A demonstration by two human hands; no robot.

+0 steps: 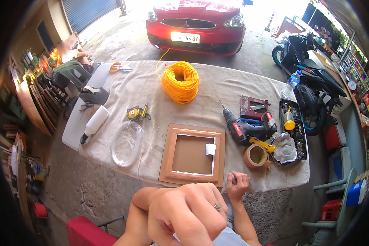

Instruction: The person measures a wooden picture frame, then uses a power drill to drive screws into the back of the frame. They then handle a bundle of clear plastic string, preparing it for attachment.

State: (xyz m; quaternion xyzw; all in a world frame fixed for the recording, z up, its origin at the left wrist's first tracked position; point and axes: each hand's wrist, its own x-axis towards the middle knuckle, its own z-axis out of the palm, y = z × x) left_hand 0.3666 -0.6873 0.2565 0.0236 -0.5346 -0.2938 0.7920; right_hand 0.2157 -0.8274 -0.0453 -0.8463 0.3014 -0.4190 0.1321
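Note:
My left hand (188, 211) is raised close to the head camera, in front of the table's near edge. Its fingers are curled in and a ring shows on one; whatever they hold, if anything, is hidden. Beyond it, a brown wooden picture frame (170, 155) lies flat, with white strips along parts of its inner edge. A small curled white piece of paper or tape (210, 149) sticks up at the frame's inner right side. My right hand (238, 185) rests closed at the table edge, just right of the frame's lower corner. Something small and greyish shows at its fingers, too small to name.
On the cloth-covered table (221, 76) stand a coil of yellow cord (183, 88), a clear line coil (117, 147), tape measure (135, 112), white bottle (96, 121), scissors (118, 67), cordless drill (235, 127), staple gun (252, 107), tape roll (255, 156) and toolbox (301, 139). A red car (197, 26) is parked beyond.

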